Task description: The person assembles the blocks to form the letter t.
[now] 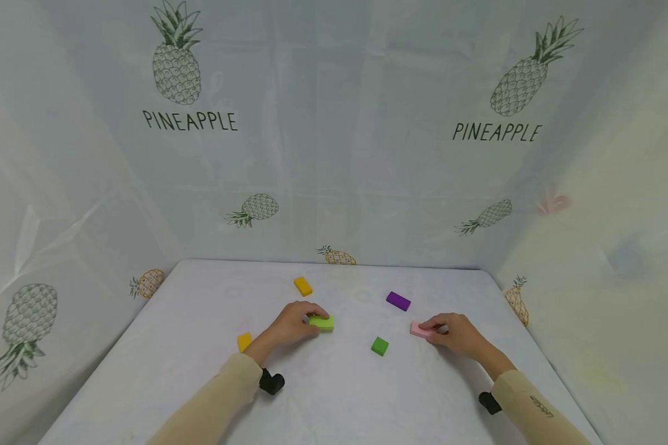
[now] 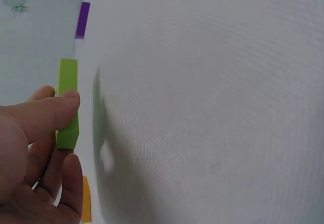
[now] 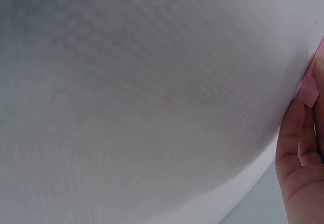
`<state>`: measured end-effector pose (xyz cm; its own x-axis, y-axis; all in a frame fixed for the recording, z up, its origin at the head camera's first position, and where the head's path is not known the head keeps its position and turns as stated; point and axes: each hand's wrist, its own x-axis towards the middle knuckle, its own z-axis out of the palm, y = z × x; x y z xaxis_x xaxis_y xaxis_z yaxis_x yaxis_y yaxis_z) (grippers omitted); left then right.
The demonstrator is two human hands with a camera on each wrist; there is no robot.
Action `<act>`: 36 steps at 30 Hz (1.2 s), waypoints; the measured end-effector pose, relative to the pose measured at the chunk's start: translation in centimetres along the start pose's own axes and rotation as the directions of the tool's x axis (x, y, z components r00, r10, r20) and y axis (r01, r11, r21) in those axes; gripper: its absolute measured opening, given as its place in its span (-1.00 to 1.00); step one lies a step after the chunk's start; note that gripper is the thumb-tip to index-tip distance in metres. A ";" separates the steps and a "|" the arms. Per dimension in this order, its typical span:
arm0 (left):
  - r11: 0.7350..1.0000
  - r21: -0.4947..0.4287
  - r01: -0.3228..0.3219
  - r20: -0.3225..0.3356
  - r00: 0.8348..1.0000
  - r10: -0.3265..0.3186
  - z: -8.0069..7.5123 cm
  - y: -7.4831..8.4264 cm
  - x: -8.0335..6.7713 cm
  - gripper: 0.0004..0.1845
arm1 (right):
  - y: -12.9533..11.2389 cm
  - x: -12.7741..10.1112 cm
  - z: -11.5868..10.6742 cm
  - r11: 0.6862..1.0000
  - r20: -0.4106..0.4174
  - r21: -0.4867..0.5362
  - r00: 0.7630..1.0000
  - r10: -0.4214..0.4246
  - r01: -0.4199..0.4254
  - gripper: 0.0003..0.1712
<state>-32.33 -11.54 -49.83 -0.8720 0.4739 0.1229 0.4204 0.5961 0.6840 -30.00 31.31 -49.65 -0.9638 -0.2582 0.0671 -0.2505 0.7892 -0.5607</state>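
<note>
My left hand point(image 1: 295, 322) pinches a lime-green block point(image 1: 324, 322) between thumb and fingers. In the left wrist view that block point(image 2: 68, 77) is held a little above the white surface, its shadow beside it. On the right, my right hand point(image 1: 455, 334) has thumb and fingers on a pink block point(image 1: 420, 330), which lies at or very near the table. Only a corner of the pink block point(image 3: 308, 89) shows in the right wrist view. Between the hands lies a dark green block point(image 1: 380, 346), touched by neither.
A purple block point(image 1: 398, 301) lies toward the back, right of centre. One yellow block point(image 1: 303, 286) is behind the left hand, another yellow block point(image 1: 244, 341) beside the left wrist. White cloth covers the table point(image 1: 334, 395); a pineapple-print curtain point(image 1: 334, 154) hangs around it.
</note>
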 end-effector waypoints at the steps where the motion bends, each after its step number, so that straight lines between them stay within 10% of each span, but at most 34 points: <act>1: 1.000 -0.002 0.003 0.001 1.000 -0.003 0.1 0.0 0.0 -0.66 | 0.0 0.0 0.0 1.000 0.000 0.003 1.000 0.001 -0.001 -0.73; 36: 0.998 -0.031 0.049 0.036 0.998 -0.048 1.0 -0.7 0.0 -0.69 | 0.3 0.2 0.1 1.000 0.000 0.007 1.000 0.001 -0.001 -0.72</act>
<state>-32.39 -11.26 -51.01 -0.8815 0.4678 0.0644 0.3694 0.5982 0.7111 -30.21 31.43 -49.93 -0.9639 -0.2579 0.0663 -0.2492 0.7857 -0.5663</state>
